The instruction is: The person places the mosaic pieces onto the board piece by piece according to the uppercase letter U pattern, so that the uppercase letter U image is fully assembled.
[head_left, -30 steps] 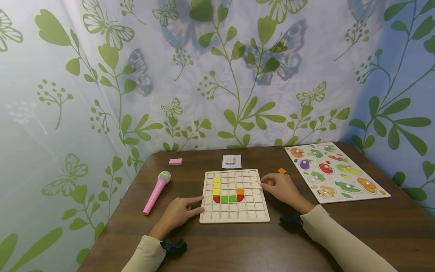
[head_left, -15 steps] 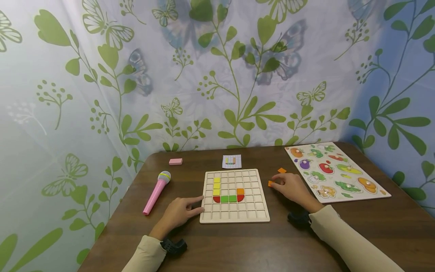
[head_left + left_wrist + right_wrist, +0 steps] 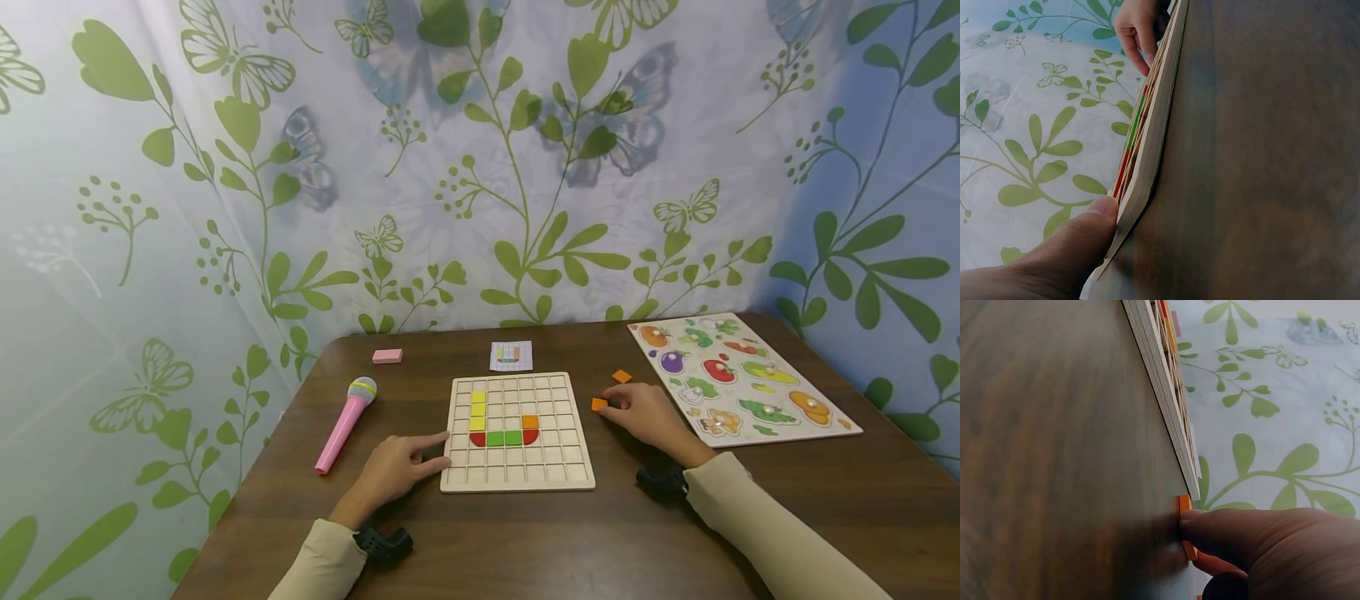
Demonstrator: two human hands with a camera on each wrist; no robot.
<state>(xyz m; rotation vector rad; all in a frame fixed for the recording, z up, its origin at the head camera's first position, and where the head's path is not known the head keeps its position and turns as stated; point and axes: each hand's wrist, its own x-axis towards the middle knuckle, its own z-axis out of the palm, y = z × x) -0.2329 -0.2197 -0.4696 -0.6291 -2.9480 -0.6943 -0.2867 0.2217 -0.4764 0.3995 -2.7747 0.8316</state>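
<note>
A pale wooden grid board (image 3: 555,467) lies on the table, carrying yellow square tiles (image 3: 478,411), green tiles (image 3: 504,438), red rounded corner tiles (image 3: 531,437) and one orange tile (image 3: 530,422), arranged in a U. My left hand (image 3: 397,468) rests at the board's left edge, thumb and forefinger extended and spread apart; the left wrist view shows the thumb (image 3: 1085,231) against the rim. Right of the board, my right hand (image 3: 643,414) pinches an orange square tile (image 3: 1186,532) low at the tabletop. Another orange tile (image 3: 622,377) lies just beyond that hand.
A small pattern card (image 3: 512,357) lies behind the board. To the left are a pink toy microphone (image 3: 348,427) and a pink block (image 3: 387,357). A vegetable puzzle board (image 3: 738,379) sits at the right, near my right forearm. A patterned curtain (image 3: 480,167) hangs behind the table (image 3: 480,542).
My right hand has moved right, away from the board's right edge, to the nearer orange tile, which has shifted very slightly. The left hand and the tiles on the board stay put.
</note>
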